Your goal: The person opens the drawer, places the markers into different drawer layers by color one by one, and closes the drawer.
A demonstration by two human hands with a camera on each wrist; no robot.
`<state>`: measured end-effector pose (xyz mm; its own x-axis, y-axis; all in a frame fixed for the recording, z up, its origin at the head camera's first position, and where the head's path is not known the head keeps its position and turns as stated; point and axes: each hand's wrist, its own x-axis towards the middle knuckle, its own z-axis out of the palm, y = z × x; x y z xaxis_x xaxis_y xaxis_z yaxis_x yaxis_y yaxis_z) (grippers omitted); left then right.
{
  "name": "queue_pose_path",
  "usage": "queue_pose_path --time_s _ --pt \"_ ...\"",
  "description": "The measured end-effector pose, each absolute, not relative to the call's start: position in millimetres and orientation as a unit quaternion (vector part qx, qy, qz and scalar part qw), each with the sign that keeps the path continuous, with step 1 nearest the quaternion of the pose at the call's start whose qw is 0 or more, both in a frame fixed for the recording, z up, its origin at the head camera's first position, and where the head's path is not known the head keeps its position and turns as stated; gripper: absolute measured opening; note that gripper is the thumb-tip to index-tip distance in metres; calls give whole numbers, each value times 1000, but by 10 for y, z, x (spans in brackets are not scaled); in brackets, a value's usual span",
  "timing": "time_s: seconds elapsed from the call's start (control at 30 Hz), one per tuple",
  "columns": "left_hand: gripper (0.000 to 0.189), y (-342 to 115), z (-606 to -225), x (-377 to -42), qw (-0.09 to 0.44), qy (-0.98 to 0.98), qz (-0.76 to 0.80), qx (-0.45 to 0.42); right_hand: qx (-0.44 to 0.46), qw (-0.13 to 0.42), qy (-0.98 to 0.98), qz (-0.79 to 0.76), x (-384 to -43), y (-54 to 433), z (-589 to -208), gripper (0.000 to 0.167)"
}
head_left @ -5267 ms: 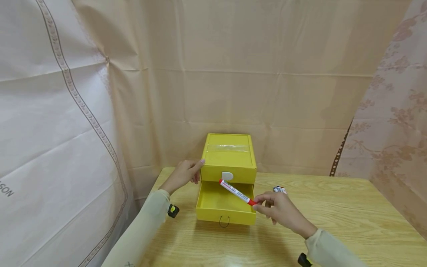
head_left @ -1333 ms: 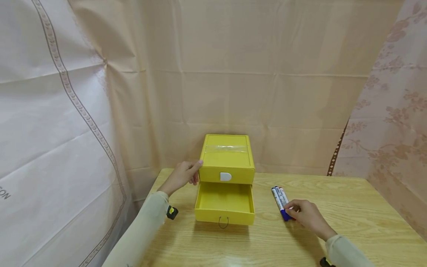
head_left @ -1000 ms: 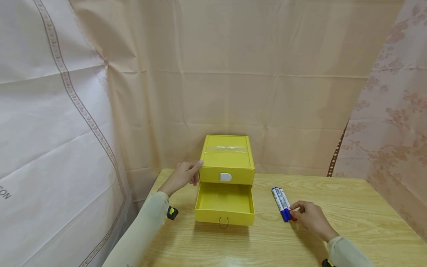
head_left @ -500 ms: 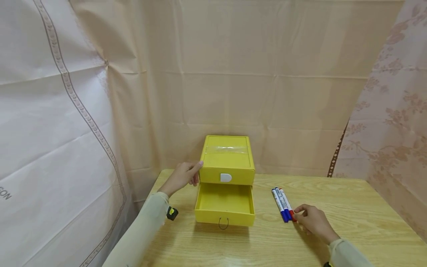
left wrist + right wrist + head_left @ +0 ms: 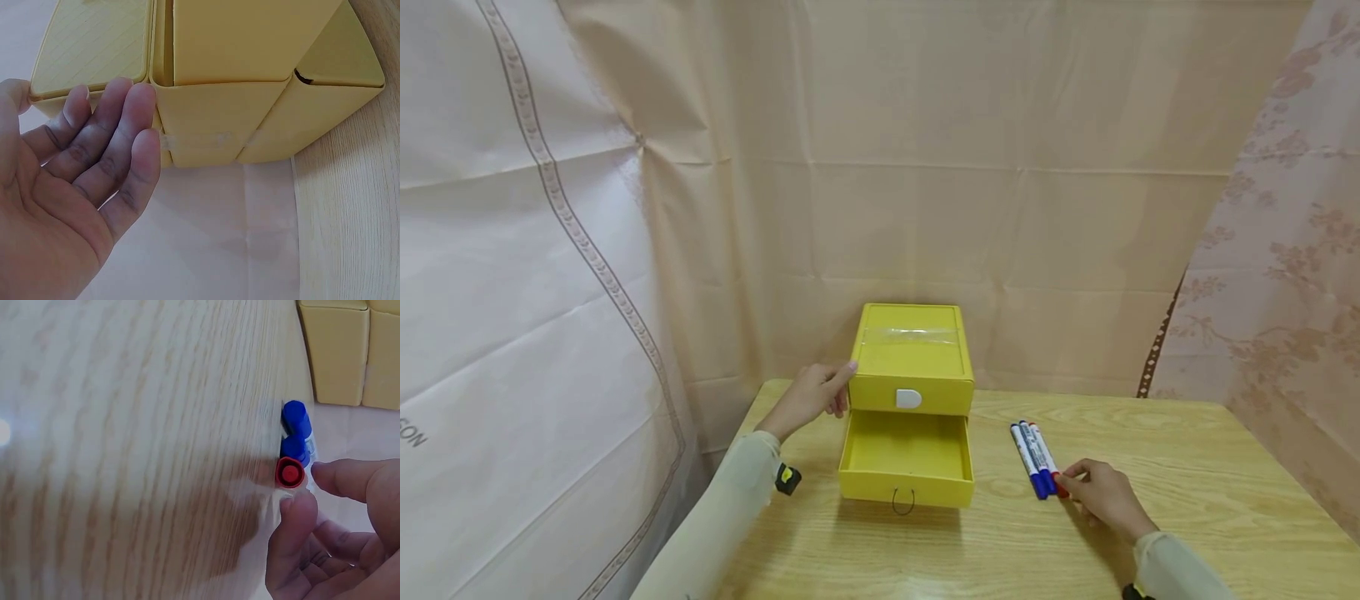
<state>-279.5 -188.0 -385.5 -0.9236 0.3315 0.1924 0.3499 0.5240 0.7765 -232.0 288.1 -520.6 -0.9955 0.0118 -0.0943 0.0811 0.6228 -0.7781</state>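
Observation:
A yellow two-drawer box [image 5: 912, 321] stands on the table, its lower drawer [image 5: 906, 492] pulled out. My left hand [image 5: 808, 396] rests its thumb at the box's upper left front edge; the other fingers lie loosely bent along the side, as the left wrist view shows. To the right, two blue-capped markers [image 5: 1025, 454] and a red-capped marker [image 5: 1044, 450] lie side by side. With thumb and index finger, my right hand [image 5: 1107, 496] pinches the red-capped marker at its cap [image 5: 290, 474]; its other fingers are curled below.
The wooden table [image 5: 1187, 467] reaches back to a beige cloth backdrop [image 5: 910, 167]. A white sheet [image 5: 535, 333] hangs at the left and a floral cloth [image 5: 1292, 292] at the right. A white tab [image 5: 908, 398] marks the upper drawer, a wire loop [image 5: 903, 502] the lower.
Several seconds ago my right hand held a red-capped marker over the drawer. It has since moved right to the markers, then slid down to the red cap. My left hand has stayed put.

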Motion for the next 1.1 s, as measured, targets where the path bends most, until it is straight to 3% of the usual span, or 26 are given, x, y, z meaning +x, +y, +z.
queue_pose_path --time_s 0.7,1.1 --pt "69 -1884 -3867 -2816 13 -878 -438 -193 64 49 911 -405 -2450 2960 -5204 36" --pt "70 -1882 -3856 -2801 8 -876 -443 -192 50 35 928 -368 -2436 2885 -5168 17"
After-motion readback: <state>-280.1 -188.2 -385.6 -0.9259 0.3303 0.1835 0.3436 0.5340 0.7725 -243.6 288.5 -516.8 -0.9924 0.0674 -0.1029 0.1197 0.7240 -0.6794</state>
